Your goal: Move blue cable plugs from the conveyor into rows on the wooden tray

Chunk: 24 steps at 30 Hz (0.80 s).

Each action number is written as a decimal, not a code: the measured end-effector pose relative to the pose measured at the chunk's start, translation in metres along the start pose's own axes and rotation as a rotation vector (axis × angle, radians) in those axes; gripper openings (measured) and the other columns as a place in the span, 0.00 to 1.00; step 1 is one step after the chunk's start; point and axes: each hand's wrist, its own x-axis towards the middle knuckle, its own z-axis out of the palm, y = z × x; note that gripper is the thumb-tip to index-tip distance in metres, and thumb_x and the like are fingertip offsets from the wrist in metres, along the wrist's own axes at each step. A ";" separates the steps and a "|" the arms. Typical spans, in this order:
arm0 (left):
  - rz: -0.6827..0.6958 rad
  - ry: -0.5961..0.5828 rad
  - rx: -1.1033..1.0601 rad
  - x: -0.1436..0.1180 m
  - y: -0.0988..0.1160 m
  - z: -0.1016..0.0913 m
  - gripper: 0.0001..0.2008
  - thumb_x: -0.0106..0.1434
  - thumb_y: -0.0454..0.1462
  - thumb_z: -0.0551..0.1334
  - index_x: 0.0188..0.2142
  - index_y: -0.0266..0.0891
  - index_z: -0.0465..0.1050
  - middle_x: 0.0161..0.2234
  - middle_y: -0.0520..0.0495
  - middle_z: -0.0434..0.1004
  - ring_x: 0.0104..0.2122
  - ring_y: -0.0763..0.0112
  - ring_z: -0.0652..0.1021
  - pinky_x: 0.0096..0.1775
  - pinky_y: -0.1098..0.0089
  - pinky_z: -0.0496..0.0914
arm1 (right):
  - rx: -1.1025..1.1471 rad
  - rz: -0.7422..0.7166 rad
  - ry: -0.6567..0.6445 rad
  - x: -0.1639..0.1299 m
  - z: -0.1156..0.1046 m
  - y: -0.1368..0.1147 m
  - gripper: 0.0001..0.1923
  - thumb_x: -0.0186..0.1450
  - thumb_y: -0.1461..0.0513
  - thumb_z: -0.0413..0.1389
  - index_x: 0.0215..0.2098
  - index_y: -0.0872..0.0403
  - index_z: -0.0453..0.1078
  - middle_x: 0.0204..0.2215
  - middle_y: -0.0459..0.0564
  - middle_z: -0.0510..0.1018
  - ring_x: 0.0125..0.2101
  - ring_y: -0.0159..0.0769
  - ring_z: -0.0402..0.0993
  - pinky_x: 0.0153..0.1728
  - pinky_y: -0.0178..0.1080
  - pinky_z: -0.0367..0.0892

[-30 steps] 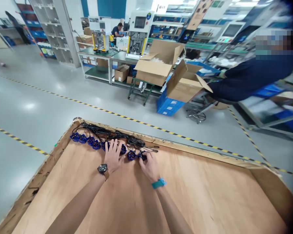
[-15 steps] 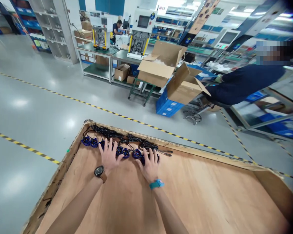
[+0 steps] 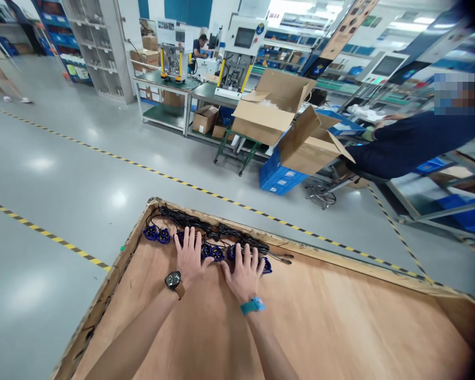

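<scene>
A shallow plywood crate (image 3: 340,316) with a raised rim fills the lower frame. Along its far edge, left of center, lies a row of blue round plastic parts (image 3: 158,234) with coiled black cables (image 3: 206,226); the row runs left to right, a little downward to the right. The left hand (image 3: 190,256) and the right hand (image 3: 243,272) lie flat on the row, fingers spread, grasping nothing. In the upper center stand open cardboard boxes (image 3: 269,108).

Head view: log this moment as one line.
left hand flat on blue parts | right hand flat on same row | black cables behind | plywood board
</scene>
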 end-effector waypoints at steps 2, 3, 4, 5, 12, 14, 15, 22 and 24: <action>0.031 -0.023 0.022 0.000 -0.003 0.002 0.40 0.68 0.56 0.47 0.69 0.31 0.52 0.71 0.33 0.45 0.71 0.44 0.44 0.65 0.33 0.34 | -0.010 0.008 -0.021 0.004 0.003 -0.004 0.38 0.68 0.48 0.50 0.70 0.56 0.50 0.66 0.69 0.58 0.67 0.66 0.46 0.60 0.73 0.43; 0.036 -0.033 0.034 0.001 -0.003 0.003 0.39 0.69 0.56 0.46 0.68 0.31 0.53 0.71 0.33 0.46 0.71 0.44 0.45 0.65 0.33 0.35 | -0.017 0.019 -0.038 0.007 0.004 -0.005 0.38 0.68 0.48 0.50 0.70 0.57 0.51 0.66 0.69 0.59 0.67 0.66 0.47 0.61 0.73 0.43; 0.037 -0.041 0.044 0.003 -0.004 0.003 0.38 0.69 0.56 0.46 0.68 0.31 0.53 0.71 0.32 0.47 0.71 0.44 0.46 0.65 0.32 0.37 | -0.020 0.027 -0.056 0.008 0.003 -0.005 0.38 0.68 0.48 0.50 0.70 0.58 0.51 0.66 0.69 0.59 0.66 0.66 0.48 0.61 0.72 0.42; 0.038 -0.049 0.053 0.004 -0.005 0.003 0.39 0.69 0.56 0.45 0.68 0.30 0.54 0.70 0.31 0.48 0.70 0.43 0.47 0.64 0.32 0.39 | -0.013 0.030 -0.074 0.009 0.002 -0.004 0.39 0.68 0.47 0.50 0.70 0.59 0.50 0.66 0.68 0.59 0.67 0.64 0.48 0.62 0.72 0.43; 0.053 -0.046 0.083 0.013 -0.012 -0.007 0.35 0.68 0.54 0.48 0.65 0.33 0.61 0.66 0.30 0.60 0.65 0.40 0.60 0.64 0.36 0.48 | 0.122 0.000 -0.086 -0.048 -0.059 0.035 0.37 0.72 0.54 0.48 0.73 0.54 0.38 0.69 0.61 0.55 0.70 0.50 0.44 0.66 0.61 0.52; 0.052 -0.037 0.078 0.012 -0.010 -0.014 0.35 0.68 0.53 0.49 0.65 0.31 0.61 0.65 0.28 0.61 0.64 0.38 0.60 0.63 0.35 0.48 | 0.101 0.068 -0.058 -0.091 -0.086 0.063 0.34 0.72 0.56 0.48 0.72 0.54 0.43 0.66 0.61 0.60 0.69 0.49 0.49 0.65 0.61 0.55; 0.052 -0.027 0.072 0.012 -0.008 -0.017 0.35 0.68 0.53 0.49 0.64 0.29 0.61 0.64 0.27 0.61 0.64 0.37 0.59 0.63 0.35 0.48 | 0.084 0.118 -0.044 -0.115 -0.101 0.079 0.32 0.72 0.57 0.48 0.71 0.55 0.46 0.65 0.62 0.62 0.68 0.49 0.52 0.64 0.60 0.58; 0.048 0.133 -0.033 0.019 0.002 -0.017 0.41 0.67 0.57 0.47 0.67 0.29 0.51 0.67 0.28 0.56 0.69 0.43 0.53 0.64 0.35 0.44 | -0.004 0.553 0.050 -0.270 -0.213 0.172 0.24 0.70 0.61 0.47 0.64 0.55 0.60 0.56 0.62 0.72 0.58 0.49 0.68 0.57 0.57 0.69; 0.045 0.227 -0.061 0.016 0.021 -0.020 0.42 0.65 0.59 0.49 0.67 0.30 0.52 0.68 0.29 0.55 0.69 0.42 0.53 0.64 0.34 0.46 | 0.009 0.538 -0.014 -0.295 -0.230 0.189 0.28 0.67 0.67 0.45 0.65 0.54 0.58 0.57 0.60 0.70 0.60 0.47 0.66 0.58 0.56 0.68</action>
